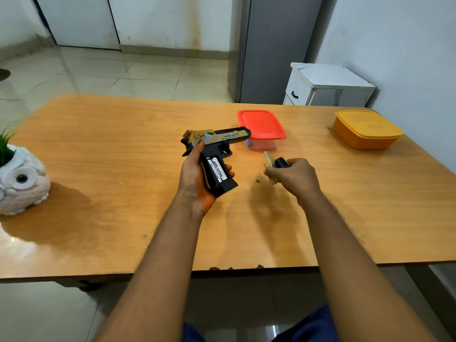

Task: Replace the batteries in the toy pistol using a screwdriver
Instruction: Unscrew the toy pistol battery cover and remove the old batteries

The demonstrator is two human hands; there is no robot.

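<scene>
Palm-up left hand (pixel 195 178) cradles pistol (pixel 212 154) (batteries (pixel 217 170) exposed).

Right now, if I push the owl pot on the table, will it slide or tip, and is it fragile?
The owl pot looks squat and wide-based, so it would probably slide rather than tip. Its white glossy body suggests ceramic: likely heavy for its size and breakable if knocked off the table edge nearby.

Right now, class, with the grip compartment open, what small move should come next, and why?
Probably set the screwdriver down on the table: the right hand grips it, while the left hand holds the toy pistol with two batteries exposed, needing free fingers.
</scene>
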